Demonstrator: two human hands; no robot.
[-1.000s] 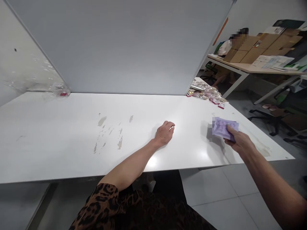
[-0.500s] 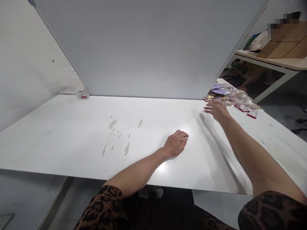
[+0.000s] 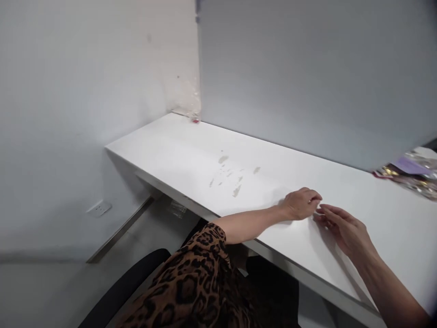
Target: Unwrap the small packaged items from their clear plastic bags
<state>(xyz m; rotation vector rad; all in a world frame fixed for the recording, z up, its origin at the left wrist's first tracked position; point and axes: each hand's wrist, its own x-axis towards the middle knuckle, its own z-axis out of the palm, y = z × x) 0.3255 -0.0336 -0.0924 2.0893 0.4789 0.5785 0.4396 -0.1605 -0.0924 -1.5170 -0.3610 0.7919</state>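
Note:
My left hand [image 3: 301, 203] rests over the white tabletop [image 3: 273, 159], its fingers curled and thumb against the forefinger. My right hand [image 3: 348, 230] is close beside it on the right, fingers bent and drawn together toward the left fingertips. Between the two sets of fingertips there may be something small and pale, too small to make out. Both hands are closed in a pinch. To the right of the hands, at the foot of the grey panel, lies a pile of clear plastic packets [image 3: 414, 171] with purple and gold-coloured parts.
An upright grey panel [image 3: 300, 77] stands along the back of the table. Crumpled clear plastic [image 3: 194, 114] lies in the far left corner by the wall. Worn patches [image 3: 236, 190] mark the tabletop. A wall socket [image 3: 99, 208] and a dark chair edge [image 3: 126, 287] are at lower left.
The view has swung to the left. My right hand has come back from beside the packets to my left hand, and its spread fingers have drawn together.

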